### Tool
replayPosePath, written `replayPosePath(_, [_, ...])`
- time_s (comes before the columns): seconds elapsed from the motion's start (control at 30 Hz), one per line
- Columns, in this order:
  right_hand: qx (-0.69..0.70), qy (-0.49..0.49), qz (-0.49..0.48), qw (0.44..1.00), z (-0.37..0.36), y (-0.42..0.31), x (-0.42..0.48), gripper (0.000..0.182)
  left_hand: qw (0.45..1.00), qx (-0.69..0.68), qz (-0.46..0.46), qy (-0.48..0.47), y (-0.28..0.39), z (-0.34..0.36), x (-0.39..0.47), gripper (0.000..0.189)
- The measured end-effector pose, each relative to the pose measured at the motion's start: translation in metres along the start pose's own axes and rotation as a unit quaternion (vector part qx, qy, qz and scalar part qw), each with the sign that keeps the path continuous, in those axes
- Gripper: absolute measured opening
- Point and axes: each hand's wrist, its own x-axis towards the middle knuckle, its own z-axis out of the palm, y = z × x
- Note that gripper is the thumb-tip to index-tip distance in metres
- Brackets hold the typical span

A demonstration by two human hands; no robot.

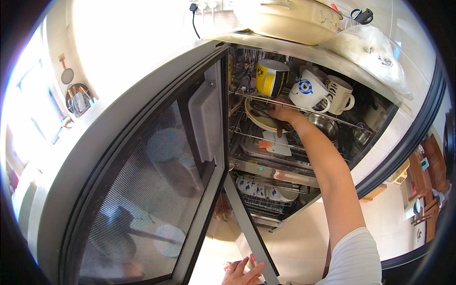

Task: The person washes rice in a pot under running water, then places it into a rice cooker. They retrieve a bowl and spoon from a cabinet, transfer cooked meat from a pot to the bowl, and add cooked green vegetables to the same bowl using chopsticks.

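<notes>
My right hand (283, 111) reaches into the upper compartment of a dish cabinet (274, 170), below the wire shelf with the mugs. Its fingers are at dark spoons (259, 105) lying on a stack of plates (265, 123); the shelf rods partly hide the grip. Above it stand a yellow-and-black mug (272, 78), a white mug with a blue eye design (309, 91) and a cream mug with dark lettering (338, 94). My left hand (242, 273), fingers apart, is at the bottom of view beside the open lower door (251, 228).
The large upper door (142, 199) with a perforated panel stands open on the left. A metal bowl (322, 126) and a white-and-orange utensil (276, 142) lie inside. Blue-patterned bowls (251, 188) fill the lower rack. A cream pot (295, 23) and a plastic bag (370, 53) rest on top.
</notes>
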Motion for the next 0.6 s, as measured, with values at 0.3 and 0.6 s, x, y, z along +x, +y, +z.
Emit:
replayPosePath(0.3, [-0.005,0.057,-0.002,0.998,0.026,0.038,0.023,0.023,1.0,-0.016,0.01,-0.012,-0.003,0.001,0.003,0.044])
replayPosePath(0.6, [-0.045,0.125,0.001,0.991,0.023,0.02,0.016,0.018,1.0,-0.024,0.015,-0.006,-0.004,-0.001,0.004,0.044])
